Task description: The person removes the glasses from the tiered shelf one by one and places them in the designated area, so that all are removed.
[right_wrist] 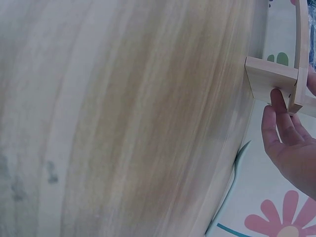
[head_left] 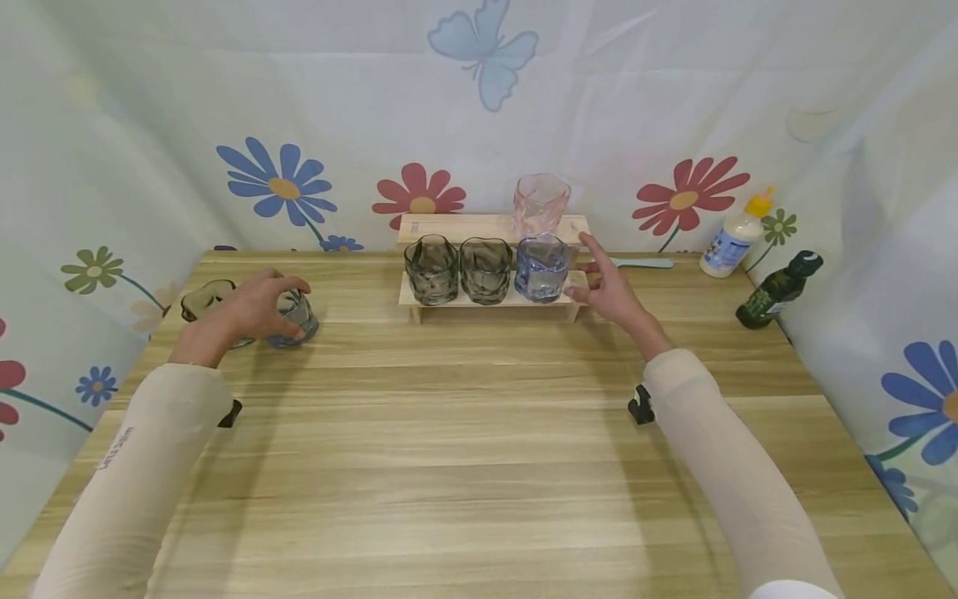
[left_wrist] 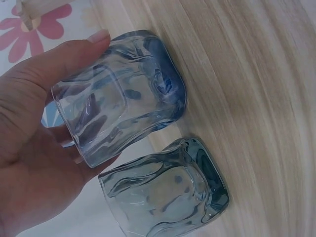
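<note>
My left hand [head_left: 258,312] has its thumb and fingers around a blue glass [left_wrist: 123,98], which is upright on the table at the left. Right beside it stands a grey-green glass [left_wrist: 168,192], partly behind the hand in the head view. On the right, my right hand [head_left: 609,287] holds the end of a two-step wooden rack [right_wrist: 271,74], thumb over the lower board and fingers against its leg. The lower step carries two dark grey glasses [head_left: 432,270] and a blue-violet glass [head_left: 542,268] nearest the right hand. A pink glass [head_left: 540,204] stands on the upper step.
A light blue flat-handled tool [head_left: 642,263] lies behind the right hand. At the back right are a white bottle with a yellow cap [head_left: 729,241] and a dark green bottle [head_left: 778,291]. Flower-printed cloth borders the table's back and sides.
</note>
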Available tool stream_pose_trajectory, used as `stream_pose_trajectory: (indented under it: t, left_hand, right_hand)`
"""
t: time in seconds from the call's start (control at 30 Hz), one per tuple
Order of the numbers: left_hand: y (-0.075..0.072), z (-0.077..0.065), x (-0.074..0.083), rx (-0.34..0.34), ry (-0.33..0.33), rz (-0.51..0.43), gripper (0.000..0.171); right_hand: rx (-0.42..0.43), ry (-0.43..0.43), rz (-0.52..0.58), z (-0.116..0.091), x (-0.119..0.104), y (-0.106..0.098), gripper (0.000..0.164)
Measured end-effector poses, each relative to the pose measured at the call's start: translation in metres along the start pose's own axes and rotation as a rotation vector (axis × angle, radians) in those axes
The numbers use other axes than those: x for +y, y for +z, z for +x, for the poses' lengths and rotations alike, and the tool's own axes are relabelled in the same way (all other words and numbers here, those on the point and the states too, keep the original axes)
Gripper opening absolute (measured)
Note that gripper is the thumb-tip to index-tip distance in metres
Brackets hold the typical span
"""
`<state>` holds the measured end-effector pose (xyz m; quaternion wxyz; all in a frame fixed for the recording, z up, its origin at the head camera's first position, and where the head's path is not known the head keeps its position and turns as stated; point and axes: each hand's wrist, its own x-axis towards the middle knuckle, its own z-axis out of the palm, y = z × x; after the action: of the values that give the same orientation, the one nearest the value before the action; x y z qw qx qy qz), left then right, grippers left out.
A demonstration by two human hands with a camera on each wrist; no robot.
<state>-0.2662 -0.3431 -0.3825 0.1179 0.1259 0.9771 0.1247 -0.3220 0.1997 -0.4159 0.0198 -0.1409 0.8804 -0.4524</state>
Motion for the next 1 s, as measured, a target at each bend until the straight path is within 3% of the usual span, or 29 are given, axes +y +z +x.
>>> stream_pose_trajectory:
  t: [0.5,0.8,1.0]
  left_hand:
    - [-0.005,-0.003,0.009,-0.002,-0.019,-0.033,0.082]
    - [-0.012,0.007,0.012,0.143,0.046,-0.069,0.080]
    - [-0.018,0.011,0.026,0.236,0.069,-0.100,0.078]
  right_hand:
    - [-0.002,-0.004,-0.002,0.000,0.000,-0.001,0.096]
    - [-0.005,-0.003,0.000,0.000,-0.001,0.000,0.095]
    - [-0.006,-0.003,0.003,0.000,0.001,-0.001,0.096]
